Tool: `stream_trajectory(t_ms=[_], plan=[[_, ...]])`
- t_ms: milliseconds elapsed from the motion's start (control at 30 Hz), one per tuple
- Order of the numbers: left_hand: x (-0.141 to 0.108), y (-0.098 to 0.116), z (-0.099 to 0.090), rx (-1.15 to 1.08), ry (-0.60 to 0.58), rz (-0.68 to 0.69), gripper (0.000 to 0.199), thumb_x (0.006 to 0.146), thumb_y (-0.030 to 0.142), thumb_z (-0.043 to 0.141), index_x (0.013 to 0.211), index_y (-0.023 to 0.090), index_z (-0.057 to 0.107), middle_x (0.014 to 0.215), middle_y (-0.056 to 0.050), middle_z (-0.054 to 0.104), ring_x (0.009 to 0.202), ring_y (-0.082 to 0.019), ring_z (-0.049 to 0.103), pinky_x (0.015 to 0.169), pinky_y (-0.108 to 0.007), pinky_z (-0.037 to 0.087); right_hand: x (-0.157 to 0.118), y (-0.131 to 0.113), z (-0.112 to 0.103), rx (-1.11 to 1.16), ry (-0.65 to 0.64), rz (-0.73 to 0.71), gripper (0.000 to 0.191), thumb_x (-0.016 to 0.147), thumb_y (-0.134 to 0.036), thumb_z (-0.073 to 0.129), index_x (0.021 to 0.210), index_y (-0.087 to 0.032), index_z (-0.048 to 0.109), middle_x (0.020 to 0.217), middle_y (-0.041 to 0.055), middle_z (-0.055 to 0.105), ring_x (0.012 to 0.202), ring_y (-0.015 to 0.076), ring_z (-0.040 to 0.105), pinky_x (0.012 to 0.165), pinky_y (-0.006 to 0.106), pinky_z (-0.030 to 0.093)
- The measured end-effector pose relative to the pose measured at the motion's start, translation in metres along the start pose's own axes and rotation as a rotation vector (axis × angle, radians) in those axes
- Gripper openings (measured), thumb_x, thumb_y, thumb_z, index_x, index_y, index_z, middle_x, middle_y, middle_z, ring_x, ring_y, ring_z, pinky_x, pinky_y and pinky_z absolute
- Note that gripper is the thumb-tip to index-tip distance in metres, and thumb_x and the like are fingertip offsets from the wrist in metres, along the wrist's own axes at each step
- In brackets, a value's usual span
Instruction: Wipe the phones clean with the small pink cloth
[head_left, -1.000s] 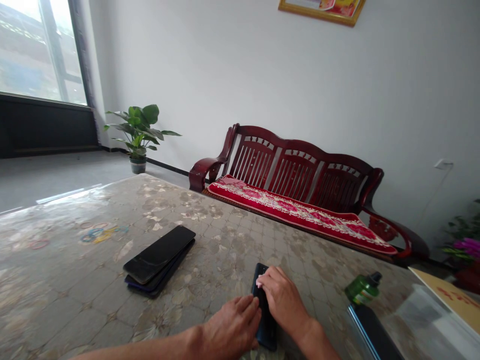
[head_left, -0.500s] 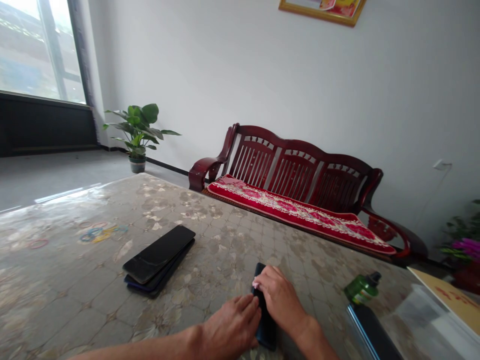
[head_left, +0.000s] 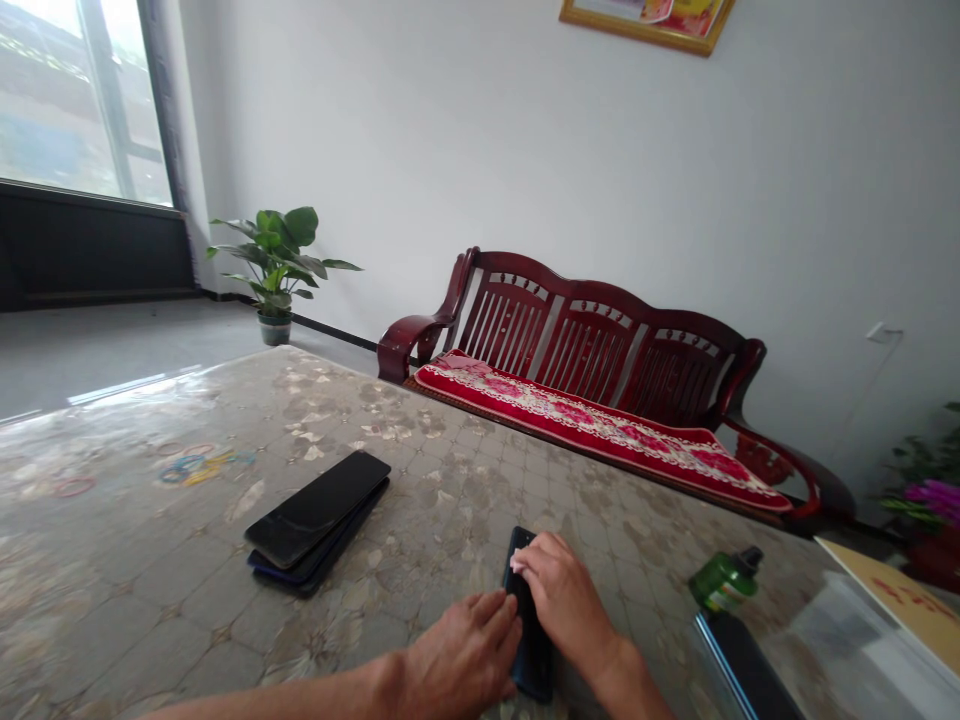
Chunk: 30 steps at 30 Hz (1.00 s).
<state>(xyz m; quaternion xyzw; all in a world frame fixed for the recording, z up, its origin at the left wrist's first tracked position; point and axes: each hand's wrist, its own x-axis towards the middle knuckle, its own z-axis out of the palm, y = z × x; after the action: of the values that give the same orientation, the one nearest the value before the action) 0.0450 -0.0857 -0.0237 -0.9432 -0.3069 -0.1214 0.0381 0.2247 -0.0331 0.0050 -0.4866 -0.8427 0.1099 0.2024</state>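
A dark phone [head_left: 534, 655] lies on the patterned tablecloth [head_left: 420, 520] between my two hands. My left hand [head_left: 469, 650] rests at its left edge, fingers together and pressed on the phone. Pinched in the fingers of my right hand [head_left: 559, 590] is a small pale pink wad [head_left: 516, 564], held against the upper part of the phone. The palm side of both hands is hidden. To the left, a black phone [head_left: 319, 508] is stacked slightly askew on another dark one.
Coloured rubber bands [head_left: 199, 465] lie at the left. On the right are a green bottle [head_left: 724, 580], more phones [head_left: 754, 665], a clear plastic container [head_left: 862, 640] and a yellowish card [head_left: 892, 590]. A red wooden bench [head_left: 600, 350] stands beyond the table.
My right hand has shifted very slightly on the phone, with the pink wad a little further right. My left hand has stayed in place.
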Motion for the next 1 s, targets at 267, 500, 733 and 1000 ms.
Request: stream_trajectory(t_ms=[267,500,733,1000], plan=[[0.001,-0.001,0.008,-0.010,0.007,0.001,0.039,0.099,0.041,0.056,0.121,0.009,0.058,0.117,-0.012,0.065,0.110,-0.027,0.059,0.095,-0.037,0.050,-0.001,-0.009,0.003,0.011,-0.027,-0.119,0.027,0.090,-0.003,0.050,0.088,-0.022,0.068,0.093,0.0025,0.062,0.094,0.0171,0.056,0.084,0.027,0.043],[-0.001,-0.002,0.004,0.048,-0.007,0.029,0.043,0.104,0.041,0.045,0.129,0.008,0.056,0.131,-0.015,0.061,0.120,-0.028,0.056,0.099,-0.036,0.047,0.034,0.011,0.013,-0.162,0.062,-0.038,0.025,0.093,-0.007,0.049,0.086,-0.022,0.068,0.092,0.0038,0.064,0.093,0.0191,0.057,0.083,0.028,0.044],[-0.001,-0.002,0.004,0.029,0.013,0.012,0.042,0.103,0.042,0.047,0.126,0.007,0.058,0.129,-0.016,0.062,0.117,-0.027,0.057,0.097,-0.036,0.049,0.012,0.029,0.008,-0.220,0.133,0.064,0.027,0.096,-0.011,0.046,0.090,-0.022,0.069,0.092,0.0051,0.066,0.092,0.0209,0.059,0.084,0.029,0.043],[-0.002,-0.001,0.010,0.066,0.069,0.026,0.041,0.101,0.042,0.052,0.121,0.007,0.059,0.125,-0.016,0.064,0.115,-0.029,0.058,0.093,-0.037,0.050,-0.018,0.018,0.001,-0.094,0.103,0.117,0.024,0.093,-0.010,0.047,0.085,-0.021,0.066,0.089,0.0044,0.062,0.088,0.0185,0.061,0.079,0.026,0.044]])
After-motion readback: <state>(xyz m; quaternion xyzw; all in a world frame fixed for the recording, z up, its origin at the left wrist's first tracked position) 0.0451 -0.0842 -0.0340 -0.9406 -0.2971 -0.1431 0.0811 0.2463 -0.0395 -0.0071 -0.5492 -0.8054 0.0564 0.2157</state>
